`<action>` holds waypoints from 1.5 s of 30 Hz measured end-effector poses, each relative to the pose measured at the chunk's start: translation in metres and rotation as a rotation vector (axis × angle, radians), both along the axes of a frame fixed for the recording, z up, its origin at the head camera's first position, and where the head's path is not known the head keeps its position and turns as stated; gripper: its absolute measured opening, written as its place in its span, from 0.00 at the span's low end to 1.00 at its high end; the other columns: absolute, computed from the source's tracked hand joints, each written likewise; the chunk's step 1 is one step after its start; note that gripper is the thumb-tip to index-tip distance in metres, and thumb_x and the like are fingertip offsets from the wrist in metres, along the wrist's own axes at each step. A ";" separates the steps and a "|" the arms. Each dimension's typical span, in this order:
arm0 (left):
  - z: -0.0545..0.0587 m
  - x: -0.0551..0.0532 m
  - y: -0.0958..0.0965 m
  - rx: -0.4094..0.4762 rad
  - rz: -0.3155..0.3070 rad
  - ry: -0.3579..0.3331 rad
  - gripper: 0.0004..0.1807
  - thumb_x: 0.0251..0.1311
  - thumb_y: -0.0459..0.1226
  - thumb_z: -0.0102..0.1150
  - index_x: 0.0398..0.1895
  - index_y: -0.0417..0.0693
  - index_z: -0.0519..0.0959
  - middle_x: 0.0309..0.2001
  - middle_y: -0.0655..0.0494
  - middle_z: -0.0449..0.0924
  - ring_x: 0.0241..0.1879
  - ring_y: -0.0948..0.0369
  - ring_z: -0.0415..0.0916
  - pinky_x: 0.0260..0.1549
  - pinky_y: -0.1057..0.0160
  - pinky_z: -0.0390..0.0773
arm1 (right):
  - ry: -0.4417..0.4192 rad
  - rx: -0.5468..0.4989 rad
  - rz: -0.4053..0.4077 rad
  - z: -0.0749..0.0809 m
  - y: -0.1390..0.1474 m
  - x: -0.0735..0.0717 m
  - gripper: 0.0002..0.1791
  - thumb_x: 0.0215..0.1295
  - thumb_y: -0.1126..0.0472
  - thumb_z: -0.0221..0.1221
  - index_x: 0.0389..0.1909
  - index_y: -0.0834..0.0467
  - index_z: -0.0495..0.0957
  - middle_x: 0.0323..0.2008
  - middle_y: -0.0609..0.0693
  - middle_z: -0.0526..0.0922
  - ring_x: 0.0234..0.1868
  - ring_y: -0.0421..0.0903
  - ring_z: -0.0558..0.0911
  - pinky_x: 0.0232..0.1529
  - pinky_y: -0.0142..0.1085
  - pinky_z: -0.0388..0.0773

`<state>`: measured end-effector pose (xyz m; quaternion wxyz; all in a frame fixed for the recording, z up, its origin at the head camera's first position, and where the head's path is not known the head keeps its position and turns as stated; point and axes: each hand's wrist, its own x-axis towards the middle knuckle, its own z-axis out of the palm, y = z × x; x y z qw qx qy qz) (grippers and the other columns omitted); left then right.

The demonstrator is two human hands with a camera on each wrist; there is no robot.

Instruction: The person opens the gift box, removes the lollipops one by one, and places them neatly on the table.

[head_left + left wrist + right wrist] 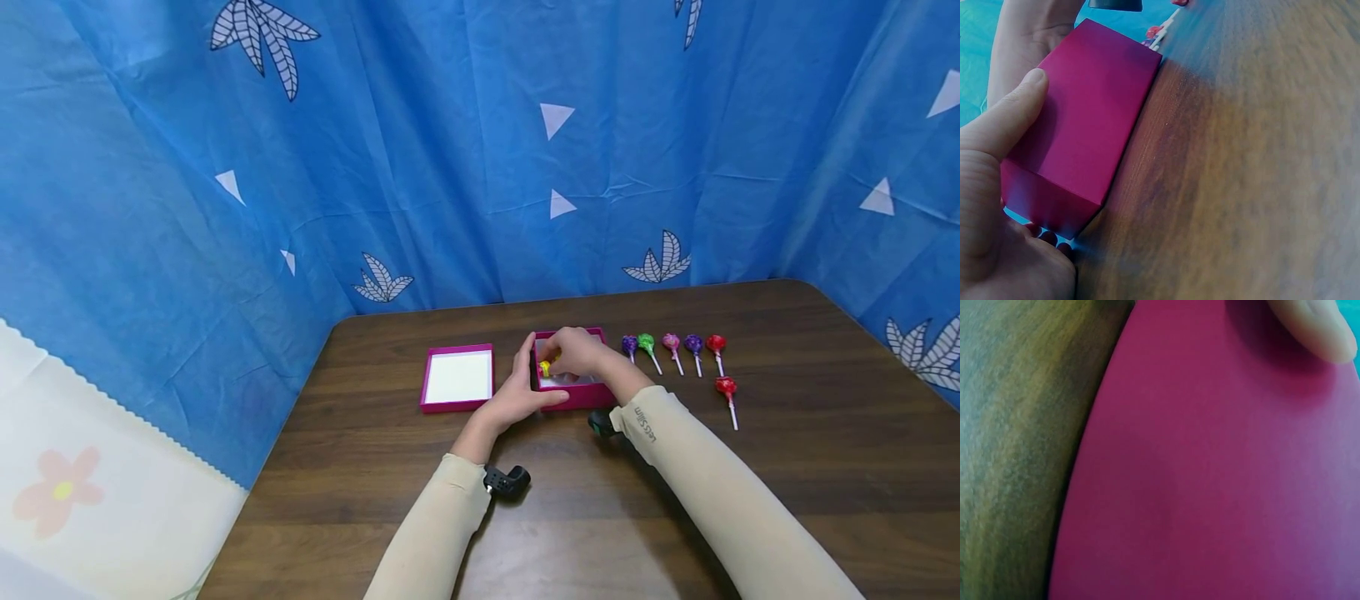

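A magenta box [551, 401] with a pale inside stands on the table. My left hand [512, 398] grips its left end, thumb on the front wall and fingers along the left side; the left wrist view shows the thumb pressed flat against the magenta box [1091, 112]. Inside the box, my right hand [579, 353] holds a yellow lollipop [544, 367] low near the left wall. The right fingertips are partly hidden. In the right wrist view the box wall [1197, 487] fills most of the picture, with a fingertip [1325, 337] at the top.
Left of the box lies a magenta lid [457, 407] with its white inside up. To the right, several lollipops lie in a row, among them a green lollipop [647, 342]; a red lollipop [726, 386] lies nearer. A blue curtain [450, 167] hangs behind the table.
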<state>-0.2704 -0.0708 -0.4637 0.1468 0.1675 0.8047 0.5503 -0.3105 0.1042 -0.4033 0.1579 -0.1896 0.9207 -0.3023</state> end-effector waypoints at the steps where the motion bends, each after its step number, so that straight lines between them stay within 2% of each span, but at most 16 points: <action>1: 0.000 0.000 0.000 0.001 0.000 -0.001 0.61 0.54 0.55 0.71 0.77 0.81 0.32 0.81 0.55 0.37 0.79 0.48 0.47 0.72 0.44 0.64 | 0.000 0.002 0.000 0.000 0.000 0.000 0.18 0.61 0.67 0.67 0.53 0.57 0.84 0.48 0.58 0.85 0.26 0.47 0.80 0.31 0.33 0.84; 8: 0.000 0.001 0.001 0.004 0.001 -0.004 0.62 0.53 0.55 0.71 0.77 0.80 0.32 0.81 0.55 0.37 0.79 0.49 0.46 0.71 0.44 0.65 | 0.009 0.010 0.008 0.003 0.002 0.003 0.17 0.62 0.66 0.66 0.53 0.57 0.84 0.49 0.58 0.85 0.25 0.46 0.79 0.29 0.33 0.83; 14: -0.001 0.001 0.002 0.004 0.007 -0.012 0.63 0.51 0.56 0.72 0.77 0.81 0.32 0.80 0.57 0.38 0.78 0.50 0.48 0.71 0.44 0.66 | 0.010 -0.033 -0.009 0.007 0.004 0.006 0.19 0.62 0.66 0.66 0.55 0.56 0.83 0.54 0.59 0.83 0.33 0.48 0.80 0.32 0.35 0.85; 23: 0.000 0.001 0.001 0.006 0.004 0.001 0.62 0.52 0.54 0.72 0.78 0.80 0.32 0.81 0.56 0.38 0.78 0.50 0.47 0.72 0.43 0.64 | 0.063 -0.048 -0.012 0.017 0.005 0.012 0.19 0.62 0.65 0.65 0.55 0.57 0.83 0.55 0.59 0.84 0.39 0.48 0.81 0.28 0.33 0.84; 31: 0.000 0.000 0.001 -0.017 0.015 0.010 0.63 0.52 0.56 0.71 0.79 0.75 0.32 0.81 0.57 0.37 0.79 0.51 0.45 0.73 0.41 0.61 | 0.109 -0.077 -0.030 0.031 0.009 0.018 0.21 0.64 0.64 0.64 0.58 0.54 0.81 0.55 0.58 0.84 0.26 0.53 0.81 0.22 0.34 0.80; 34: -0.001 0.000 0.001 -0.011 0.016 0.009 0.63 0.52 0.56 0.71 0.79 0.75 0.32 0.81 0.56 0.38 0.78 0.50 0.46 0.72 0.41 0.62 | 0.171 -0.088 -0.010 0.033 0.013 0.020 0.20 0.64 0.63 0.64 0.57 0.53 0.82 0.55 0.57 0.84 0.28 0.51 0.80 0.25 0.33 0.81; 39: 0.000 0.000 0.001 -0.018 0.018 0.009 0.63 0.50 0.56 0.72 0.79 0.76 0.33 0.81 0.56 0.39 0.79 0.50 0.46 0.72 0.40 0.62 | 0.262 -0.106 0.003 0.037 0.020 0.024 0.17 0.65 0.63 0.64 0.54 0.52 0.84 0.54 0.56 0.85 0.42 0.49 0.79 0.37 0.34 0.82; 45: 0.001 0.000 0.002 -0.031 0.033 -0.007 0.64 0.48 0.56 0.73 0.78 0.79 0.33 0.81 0.57 0.39 0.79 0.51 0.45 0.71 0.40 0.63 | 0.225 -0.140 -0.042 0.039 0.029 0.027 0.18 0.65 0.63 0.65 0.55 0.51 0.84 0.52 0.55 0.84 0.37 0.51 0.79 0.31 0.33 0.82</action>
